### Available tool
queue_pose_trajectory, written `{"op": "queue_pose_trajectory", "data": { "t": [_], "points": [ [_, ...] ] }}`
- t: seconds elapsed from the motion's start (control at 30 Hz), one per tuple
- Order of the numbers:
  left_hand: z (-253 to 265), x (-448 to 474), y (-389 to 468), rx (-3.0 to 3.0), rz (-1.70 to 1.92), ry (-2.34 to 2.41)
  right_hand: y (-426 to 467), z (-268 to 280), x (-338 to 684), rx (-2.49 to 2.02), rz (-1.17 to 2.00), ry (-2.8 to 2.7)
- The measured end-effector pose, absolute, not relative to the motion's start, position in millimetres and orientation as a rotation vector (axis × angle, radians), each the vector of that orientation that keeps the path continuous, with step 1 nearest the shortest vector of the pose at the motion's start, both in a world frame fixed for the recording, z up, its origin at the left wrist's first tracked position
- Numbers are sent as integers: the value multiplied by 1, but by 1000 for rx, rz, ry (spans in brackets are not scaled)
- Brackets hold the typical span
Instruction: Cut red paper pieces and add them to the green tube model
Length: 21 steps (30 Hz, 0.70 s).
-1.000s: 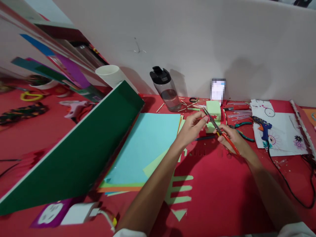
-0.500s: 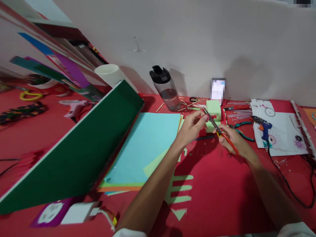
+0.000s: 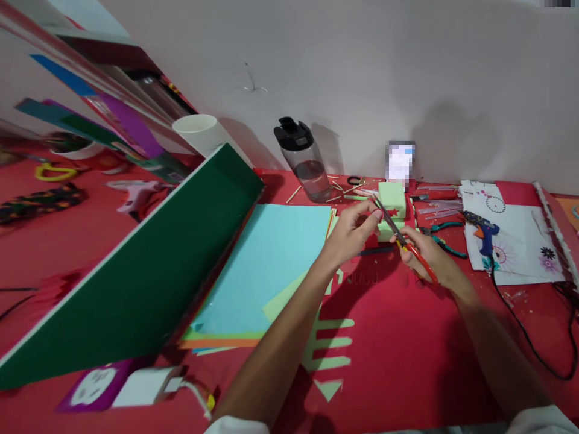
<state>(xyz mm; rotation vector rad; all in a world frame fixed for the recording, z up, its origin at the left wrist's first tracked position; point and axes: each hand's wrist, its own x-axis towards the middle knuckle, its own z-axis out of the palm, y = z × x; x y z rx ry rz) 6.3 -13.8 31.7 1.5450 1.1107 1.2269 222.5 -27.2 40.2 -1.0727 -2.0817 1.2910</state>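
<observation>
My right hand (image 3: 425,256) is closed round the orange-red handles of a pair of scissors (image 3: 398,234), whose blades point up and to the left. Close to the blade tips, my left hand (image 3: 355,232) pinches thumb and forefinger together. Whatever lies in that pinch is too small to make out, though a bit of red shows at the fingertips. Just behind the blades stands a pale green block-shaped paper piece (image 3: 391,196), and a small red star (image 3: 393,212) shows by its lower edge. Pale green paper strips (image 3: 332,343) lie near my left forearm.
Light blue paper sheets (image 3: 271,259) are stacked on the left beside a tilted green board (image 3: 149,265). At the back are a water bottle (image 3: 303,163) and a phone (image 3: 400,163). Teal-handled pliers (image 3: 447,241) and a blue glue gun (image 3: 486,235) with a cord lie right.
Both hands and the scissors stay in nearly the same place. The view has shifted very slightly.
</observation>
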Motion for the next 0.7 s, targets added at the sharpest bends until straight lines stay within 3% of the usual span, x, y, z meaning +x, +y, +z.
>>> {"op": "queue_pose_trajectory", "data": {
  "t": [0.7],
  "points": [
    [35, 4, -16, 1574, 1184, 1106, -25, 38, 222, -1143, 1283, -2051]
  ]
}}
